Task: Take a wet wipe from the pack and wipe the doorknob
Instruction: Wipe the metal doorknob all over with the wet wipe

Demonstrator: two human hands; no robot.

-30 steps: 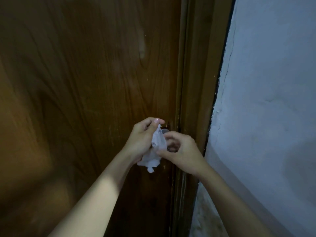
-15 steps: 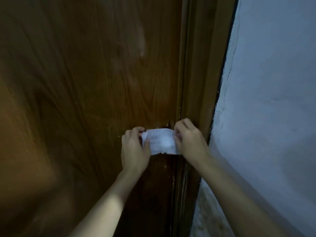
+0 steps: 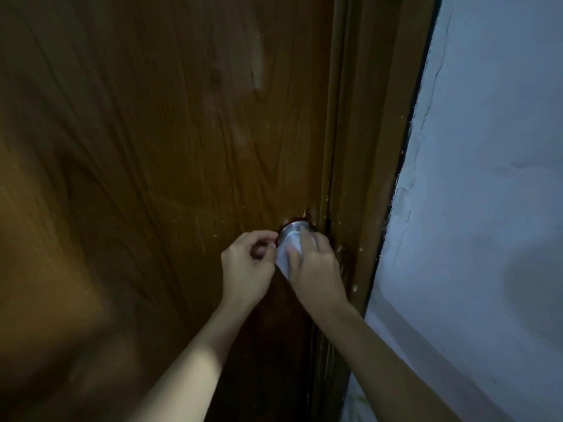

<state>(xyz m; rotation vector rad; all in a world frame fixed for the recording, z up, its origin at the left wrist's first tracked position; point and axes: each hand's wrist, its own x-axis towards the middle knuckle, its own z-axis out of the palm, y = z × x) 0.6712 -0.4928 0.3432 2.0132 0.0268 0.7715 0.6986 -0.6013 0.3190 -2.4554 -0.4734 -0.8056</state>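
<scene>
The right hand [image 3: 316, 263] is closed over the wet wipe [image 3: 288, 254], fingers spread across the white sheet and pressing it against the front of the doorknob [image 3: 294, 232]. The thumb lies along the wipe's lower left edge, and the other fingers curl over the knob's right side, so the wipe sits between palm and metal. The left hand [image 3: 246, 266] is just beside it, loosely curled, with thumb and forefinger pinched together at the wipe's left edge; whether they actually hold a corner of the sheet or only touch it cannot be told in the dim light. The doorknob is round and silvery, set low on the brown wooden door [image 3: 152, 147] close to its right edge, next to the door frame [image 3: 365, 147]. Only the knob's upper arc shows; the rest is covered by the wipe and the right hand. The wipe's lower end hangs a little below the knob, between the two hands. Both forearms reach up from the bottom edge and are cut off there. To the right stands a pale, cracked wall [image 3: 487, 208].
</scene>
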